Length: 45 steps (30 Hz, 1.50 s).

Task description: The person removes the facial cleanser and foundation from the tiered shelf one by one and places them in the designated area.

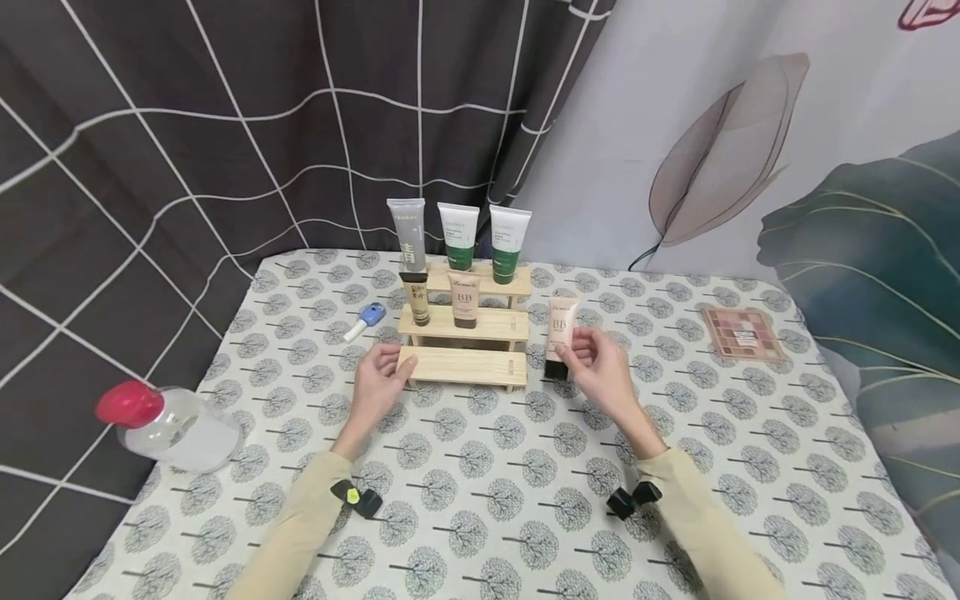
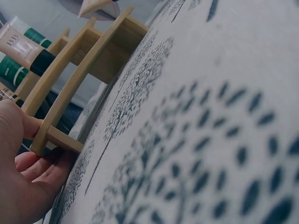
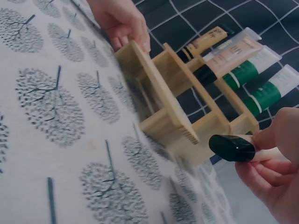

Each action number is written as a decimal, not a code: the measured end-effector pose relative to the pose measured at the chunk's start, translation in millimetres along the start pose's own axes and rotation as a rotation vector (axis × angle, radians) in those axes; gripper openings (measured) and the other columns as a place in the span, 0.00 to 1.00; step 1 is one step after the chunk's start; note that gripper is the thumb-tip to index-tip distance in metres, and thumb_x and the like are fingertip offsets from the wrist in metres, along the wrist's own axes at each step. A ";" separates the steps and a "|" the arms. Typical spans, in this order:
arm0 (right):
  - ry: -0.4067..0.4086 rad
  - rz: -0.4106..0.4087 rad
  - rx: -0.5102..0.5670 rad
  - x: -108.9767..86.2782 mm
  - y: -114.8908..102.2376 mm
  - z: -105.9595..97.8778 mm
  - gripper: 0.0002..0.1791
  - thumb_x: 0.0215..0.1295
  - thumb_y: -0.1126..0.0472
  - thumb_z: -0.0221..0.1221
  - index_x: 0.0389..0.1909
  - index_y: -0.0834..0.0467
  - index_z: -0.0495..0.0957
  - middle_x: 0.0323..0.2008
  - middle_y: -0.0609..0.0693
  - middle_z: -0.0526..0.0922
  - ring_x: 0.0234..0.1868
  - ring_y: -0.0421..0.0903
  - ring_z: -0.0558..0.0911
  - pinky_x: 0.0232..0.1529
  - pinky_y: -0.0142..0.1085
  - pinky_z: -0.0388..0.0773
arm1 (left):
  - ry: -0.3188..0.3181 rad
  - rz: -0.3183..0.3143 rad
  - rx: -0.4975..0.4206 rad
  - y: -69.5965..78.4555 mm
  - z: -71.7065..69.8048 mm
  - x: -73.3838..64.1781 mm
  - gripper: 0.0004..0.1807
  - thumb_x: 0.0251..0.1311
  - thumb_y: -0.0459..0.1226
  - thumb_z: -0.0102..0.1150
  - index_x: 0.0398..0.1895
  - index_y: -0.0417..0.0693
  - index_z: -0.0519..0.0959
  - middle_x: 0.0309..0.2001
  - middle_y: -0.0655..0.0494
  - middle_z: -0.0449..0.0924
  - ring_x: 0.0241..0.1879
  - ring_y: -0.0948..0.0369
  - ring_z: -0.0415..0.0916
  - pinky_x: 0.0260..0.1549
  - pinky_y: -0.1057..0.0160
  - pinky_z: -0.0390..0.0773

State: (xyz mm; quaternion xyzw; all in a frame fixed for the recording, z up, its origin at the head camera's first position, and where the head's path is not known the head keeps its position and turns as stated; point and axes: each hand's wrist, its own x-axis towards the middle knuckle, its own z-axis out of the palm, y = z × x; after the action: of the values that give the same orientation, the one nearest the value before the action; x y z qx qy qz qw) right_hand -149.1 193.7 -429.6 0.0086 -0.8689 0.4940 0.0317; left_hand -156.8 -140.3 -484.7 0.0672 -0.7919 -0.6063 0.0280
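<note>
A three-step wooden rack point(image 1: 465, 367) stands on the table. The left hand point(image 1: 377, 383) grips the left end of its lowest step, thumb on top and fingers beneath in the left wrist view. To the rack's right, the right hand point(image 1: 602, 372) pinches a pink BB cream tube point(image 1: 561, 325), black cap point(image 3: 231, 148) down. A matching BB cream tube point(image 1: 465, 300) and a small gold tube with a black top point(image 1: 416, 298) stand on the middle step. On the top step are a grey tube point(image 1: 408, 235) and two white-and-green tubes point(image 1: 457, 237). The lowest step bears nothing.
Left of the rack lies a small blue-and-white item point(image 1: 366, 321). A clear bottle with a red cap point(image 1: 180, 427) is at the table's left edge. An eyeshadow palette point(image 1: 745, 335) lies at the right. Behind hangs a dark checked curtain point(image 1: 285, 133).
</note>
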 end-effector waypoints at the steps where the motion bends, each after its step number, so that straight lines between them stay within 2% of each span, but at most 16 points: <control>1: -0.002 0.012 -0.012 -1.3 2.6 0.5 0.20 0.68 0.64 0.64 0.55 0.71 0.73 0.44 0.67 0.84 0.42 0.55 0.85 0.38 0.21 0.83 | -0.002 0.000 0.000 0.2 1.0 -0.7 0.22 0.63 0.32 0.66 0.57 0.31 0.73 0.57 0.33 0.80 0.57 0.44 0.81 0.55 0.65 0.85; 11: -0.052 0.085 -0.144 -4.9 13.8 15.6 0.20 0.67 0.59 0.65 0.51 0.70 0.76 0.40 0.64 0.86 0.38 0.53 0.86 0.39 0.37 0.88 | -0.001 -0.028 0.001 0.9 -0.8 0.0 0.23 0.63 0.33 0.66 0.58 0.32 0.73 0.59 0.34 0.79 0.59 0.44 0.80 0.60 0.58 0.83; 18: -0.095 0.122 -0.161 -6.8 18.9 22.4 0.19 0.67 0.60 0.65 0.50 0.70 0.77 0.39 0.63 0.86 0.36 0.51 0.86 0.35 0.35 0.87 | -0.002 -0.042 0.004 2.3 -2.2 0.1 0.24 0.63 0.33 0.66 0.59 0.32 0.72 0.59 0.34 0.79 0.59 0.44 0.80 0.61 0.58 0.83; 26: -0.099 0.141 -0.207 -6.9 21.9 23.3 0.18 0.66 0.58 0.65 0.46 0.69 0.79 0.34 0.60 0.86 0.31 0.47 0.84 0.30 0.32 0.84 | -0.001 -0.035 0.008 4.9 -1.0 -1.5 0.23 0.63 0.33 0.66 0.58 0.32 0.72 0.59 0.34 0.79 0.59 0.44 0.80 0.63 0.55 0.81; 31: -0.101 0.174 -0.235 -7.4 22.3 20.4 0.20 0.66 0.58 0.65 0.49 0.70 0.78 0.37 0.62 0.87 0.34 0.50 0.86 0.33 0.36 0.87 | -0.005 -0.027 0.014 4.9 0.2 -0.4 0.23 0.64 0.33 0.65 0.59 0.32 0.72 0.59 0.34 0.79 0.59 0.44 0.79 0.63 0.56 0.82; 37: -0.084 0.139 -0.264 -10.4 18.0 13.2 0.20 0.67 0.59 0.63 0.52 0.71 0.77 0.39 0.63 0.86 0.36 0.52 0.86 0.37 0.39 0.88 | -0.008 -0.023 0.001 4.5 1.2 0.7 0.23 0.65 0.32 0.64 0.60 0.31 0.71 0.60 0.33 0.78 0.60 0.44 0.79 0.63 0.58 0.81; 45: -0.027 0.031 -0.237 -10.5 2.0 1.3 0.21 0.66 0.62 0.62 0.53 0.73 0.76 0.38 0.65 0.86 0.35 0.54 0.86 0.35 0.37 0.89 | -0.014 -0.031 0.001 4.0 2.7 -0.7 0.23 0.65 0.32 0.64 0.60 0.32 0.72 0.60 0.34 0.78 0.60 0.44 0.79 0.64 0.55 0.81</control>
State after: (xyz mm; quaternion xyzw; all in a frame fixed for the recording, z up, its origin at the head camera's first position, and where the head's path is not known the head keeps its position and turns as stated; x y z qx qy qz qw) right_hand -138.8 193.4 -432.7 -0.0021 -0.9215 0.3881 0.0133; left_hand -156.7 -136.6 -481.5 0.0751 -0.7913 -0.6066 0.0130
